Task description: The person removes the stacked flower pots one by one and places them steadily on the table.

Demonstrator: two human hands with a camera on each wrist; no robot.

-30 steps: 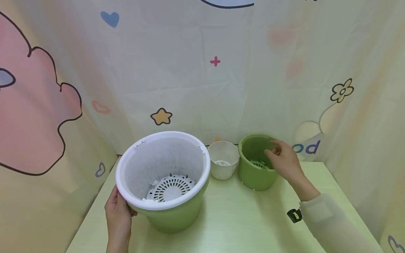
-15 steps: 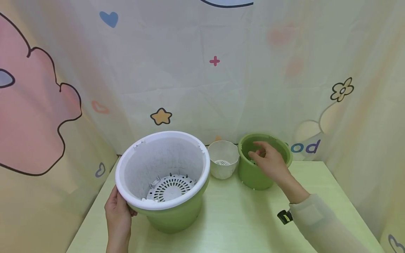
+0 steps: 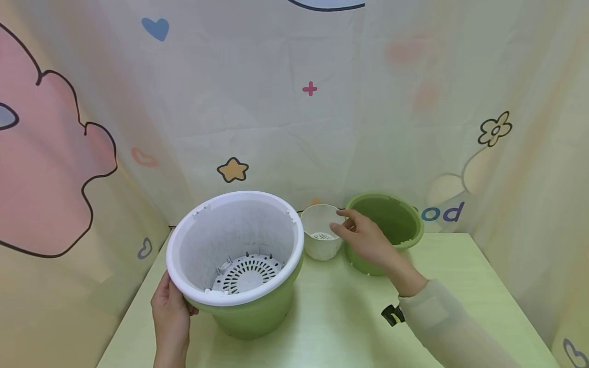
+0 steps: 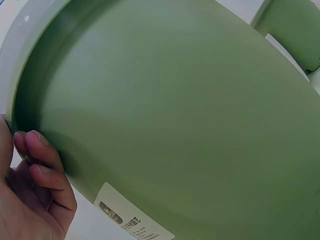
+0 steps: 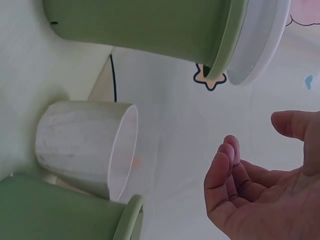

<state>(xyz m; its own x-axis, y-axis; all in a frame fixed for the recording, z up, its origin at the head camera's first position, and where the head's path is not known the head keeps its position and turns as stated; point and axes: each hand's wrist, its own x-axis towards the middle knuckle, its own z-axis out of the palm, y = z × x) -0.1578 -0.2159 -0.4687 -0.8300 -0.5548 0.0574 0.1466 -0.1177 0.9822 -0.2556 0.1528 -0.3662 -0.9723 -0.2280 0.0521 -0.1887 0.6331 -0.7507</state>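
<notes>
A large green flowerpot (image 3: 257, 319) with a white perforated inner pot (image 3: 244, 225) in it stands front left on the table. My left hand (image 3: 171, 312) grips its rim from the left side, and in the left wrist view the fingers (image 4: 52, 182) curl beneath the rim. To the right at the back is a small white flowerpot (image 3: 324, 249), holes in its bottom. Beside it sits a smaller green flowerpot (image 3: 361, 261). My right hand (image 3: 368, 240) hovers above these two with thumb and fingers apart, holding nothing; the right wrist view shows it beyond the white pot's mouth.
A pale green table (image 3: 322, 327) carries the pots. Behind them hangs a patterned curtain (image 3: 257, 102), which also closes off both sides. The large pot has a printed label (image 4: 131, 217) low on its wall.
My right hand has moved left, from over the smaller green flowerpot to the right edge of the small white one. The left hand and the pots stay put.
</notes>
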